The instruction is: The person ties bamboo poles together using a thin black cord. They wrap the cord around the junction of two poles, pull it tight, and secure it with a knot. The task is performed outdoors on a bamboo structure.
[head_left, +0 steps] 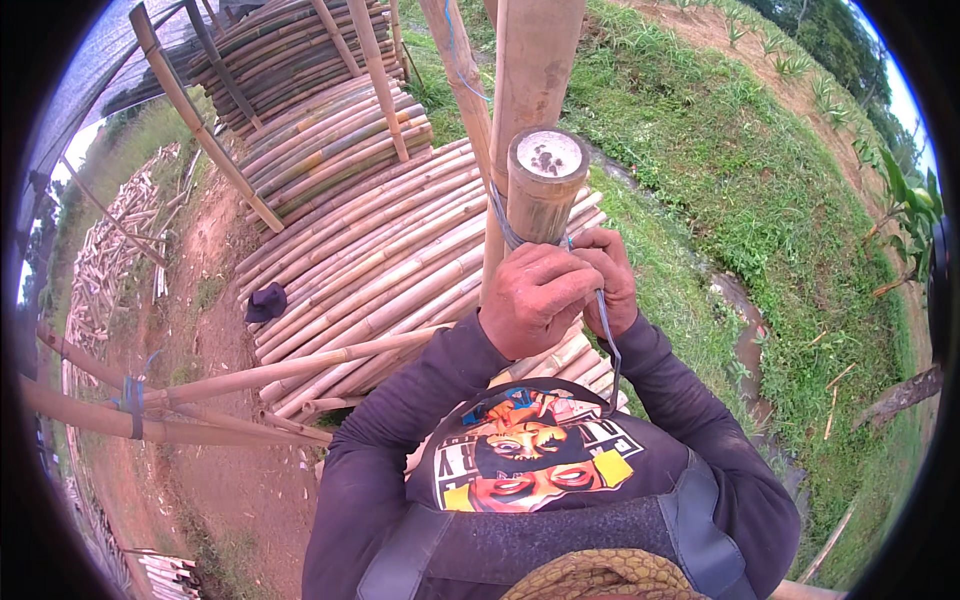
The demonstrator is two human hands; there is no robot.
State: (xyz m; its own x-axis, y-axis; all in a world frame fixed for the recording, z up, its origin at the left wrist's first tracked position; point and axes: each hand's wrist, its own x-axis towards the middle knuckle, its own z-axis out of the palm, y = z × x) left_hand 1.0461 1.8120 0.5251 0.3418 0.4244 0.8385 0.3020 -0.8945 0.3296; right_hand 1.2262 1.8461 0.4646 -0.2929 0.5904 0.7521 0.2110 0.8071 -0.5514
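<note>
In front of my chest, both hands work close together at a dark grey strap (pixel 612 352). It wraps round a thick bamboo post (pixel 538 212) and a thinner bamboo pole (pixel 455 50) beside it. My left hand (pixel 538 298) is closed on the strap, its knuckles up. Fingers bent, my right hand (pixel 610 280) pinches the strap against the left one. A loose length dangles below my hands. The thick post's cut top shows a pale inside with dark specks. Against its far side rises a taller bamboo pole (pixel 533 75). My palms and the knot are hidden.
Stacked bamboo poles (pixel 370 270) lie ahead and left, with a dark cap (pixel 266 302) on their edge. Lashed bamboo rails (pixel 230 385) cross at left. A narrow ditch (pixel 745 330) runs through grass at right. A bamboo-strip heap (pixel 115 250) lies far left.
</note>
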